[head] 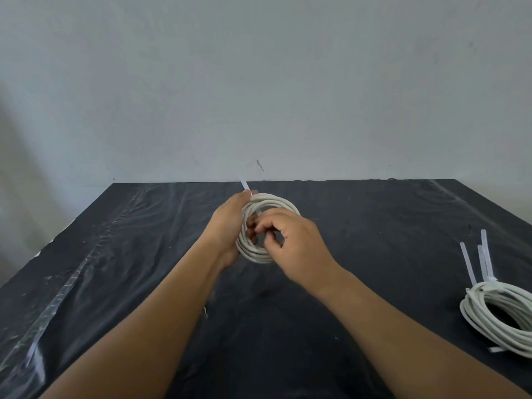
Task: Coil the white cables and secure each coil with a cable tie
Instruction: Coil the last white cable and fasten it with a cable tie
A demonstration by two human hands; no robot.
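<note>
Above the middle of the black table (374,226), held clear of the surface: white cable coil (276,202), several loops wound into a round ring, tilted toward the camera. Wrapped over the ring's upper left side, a pale cable tie (244,185), free tail poking up and away past the thumb. Clasped along the left rim by the left hand (230,223), palm against the outside, fingers hooked through the middle of the ring, thumb pressed on top beside the tie. Met from the right by the right hand (299,246), fingers curled tight, tips inside the ring's opening, pinching, seemingly, the tie's other end; blurred and overlapped there, so not certain. Both forearms (161,312) bare, reaching in from the bottom edge.

Well apart, at the table's right edge and partly cut off by the frame: a pile of coiled white cable (509,293), lying flat, bound with ties, long tails (485,254) standing up and leaning back. Over the tabletop, clear wrinkled film (172,203), with a glossy crease (72,272) running along the left side. Behind, a plain grey-white wall (259,82), one small dark mark (260,165) just above the table's far edge.
</note>
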